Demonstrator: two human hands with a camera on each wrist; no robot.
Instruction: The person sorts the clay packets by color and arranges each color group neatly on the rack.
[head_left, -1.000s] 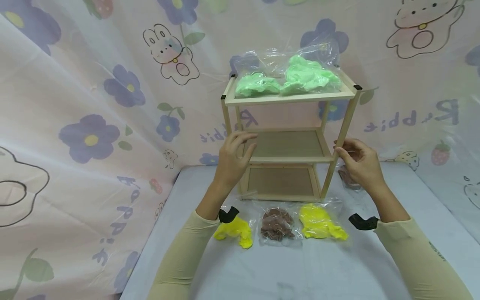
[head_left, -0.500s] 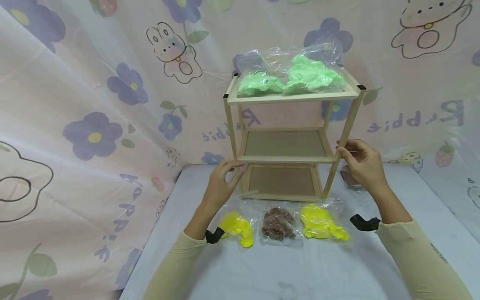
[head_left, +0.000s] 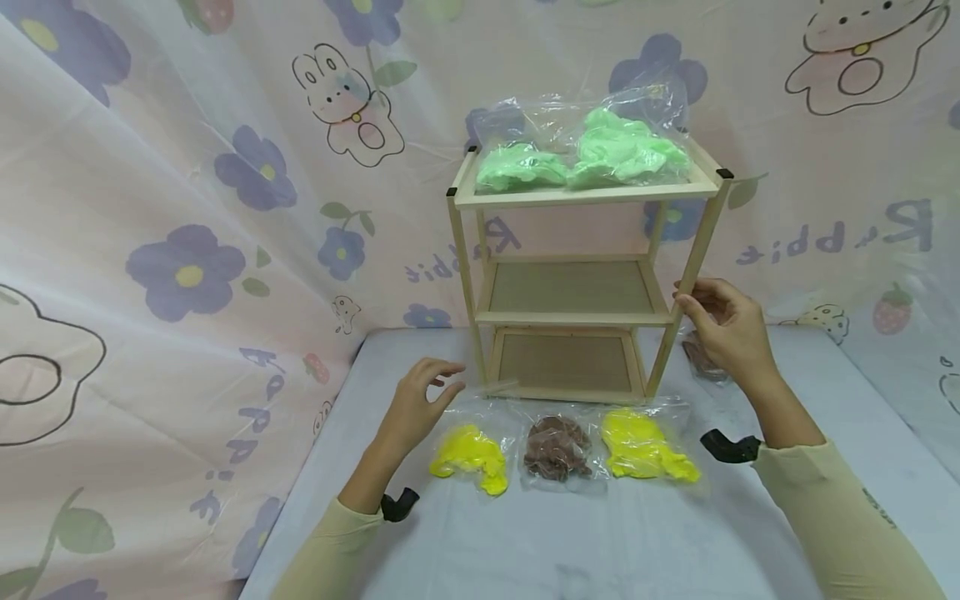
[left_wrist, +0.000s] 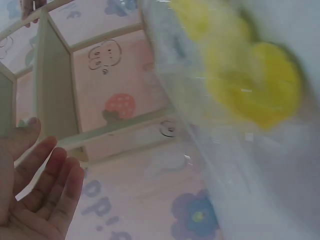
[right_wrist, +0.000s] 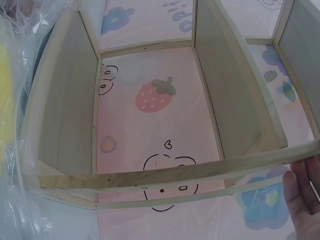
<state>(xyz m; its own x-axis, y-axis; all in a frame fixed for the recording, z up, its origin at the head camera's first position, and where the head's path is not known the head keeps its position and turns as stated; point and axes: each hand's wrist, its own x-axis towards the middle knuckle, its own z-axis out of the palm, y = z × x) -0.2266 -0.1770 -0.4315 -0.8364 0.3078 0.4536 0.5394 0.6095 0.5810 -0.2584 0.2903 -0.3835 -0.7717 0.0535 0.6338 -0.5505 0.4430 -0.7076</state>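
Observation:
A three-tier wooden shelf (head_left: pixel 573 319) stands upright at the middle of the table. My right hand (head_left: pixel 726 329) holds its right front post near the middle tier, thumb in front and fingers partly hidden behind. In the right wrist view those fingers (right_wrist: pixel 306 185) meet the wood at the right edge. Off the shelf's lower left, my left hand (head_left: pixel 420 404) hovers with relaxed fingers and nothing in them. Just beside it lies a clear bag of yellow stuff (head_left: pixel 471 457), which also fills the right of the left wrist view. The two lower tiers show bare boards.
Clear bags of light green stuff (head_left: pixel 618 150) lie on the top tier. In front of the shelf are a bag of brown stuff (head_left: pixel 557 447) and a second yellow bag (head_left: pixel 641 446). Another brown bag (head_left: pixel 705 358) sits behind my right hand. A patterned curtain (head_left: pixel 187 208) surrounds the table.
My left hand has come away from the shelf's left front post, moving down and left to beside the yellow bag. My right hand has stayed on the right post.

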